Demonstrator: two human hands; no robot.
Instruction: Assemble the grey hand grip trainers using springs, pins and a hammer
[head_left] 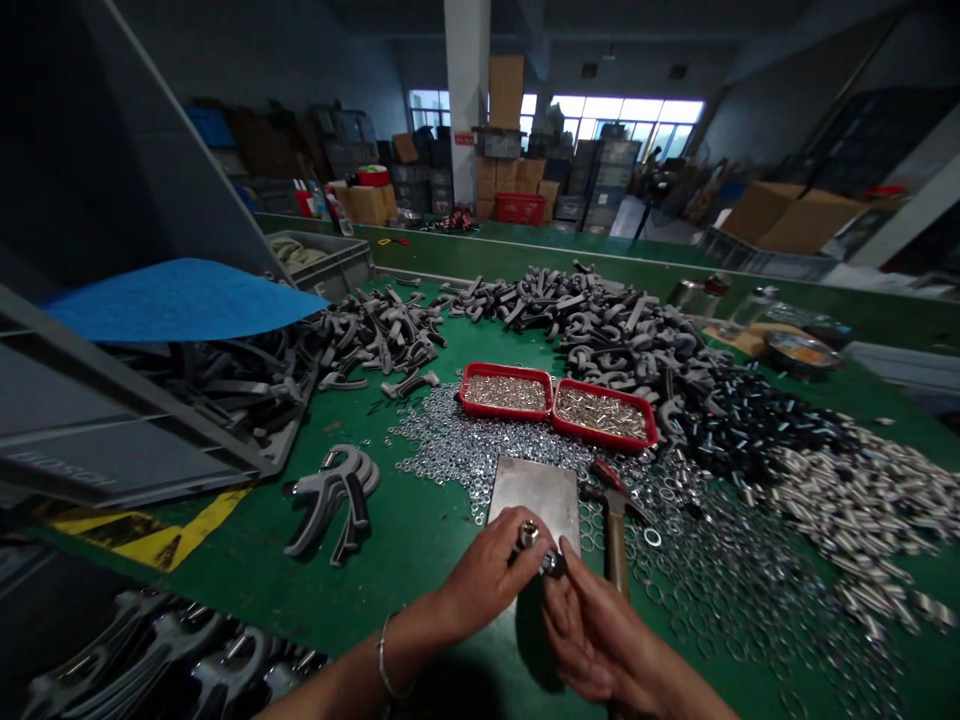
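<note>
My left hand [480, 570] is closed, pinching a short shiny metal sleeve [529, 532] between thumb and fingers. Close against it, my right hand [592, 625] has its fingers closed round a small black knob-like part [553, 563] with a metal piece in it; whether the two parts touch is unclear. Both hands meet above the near edge of a flat metal plate [532, 490]. A hammer [616, 530] with a wooden handle lies just right of the plate. Left of my hands sit several grey-and-black curved handles [341, 495].
Two red trays [506, 412] [604, 437] hold small metal parts, with loose nuts [442, 440] around them. Grey handles [622, 330] are heaped behind. Black parts [750, 420], metal sleeves [862, 500] and rings [720, 600] spread rightward. A grey crate [135, 430] stands left.
</note>
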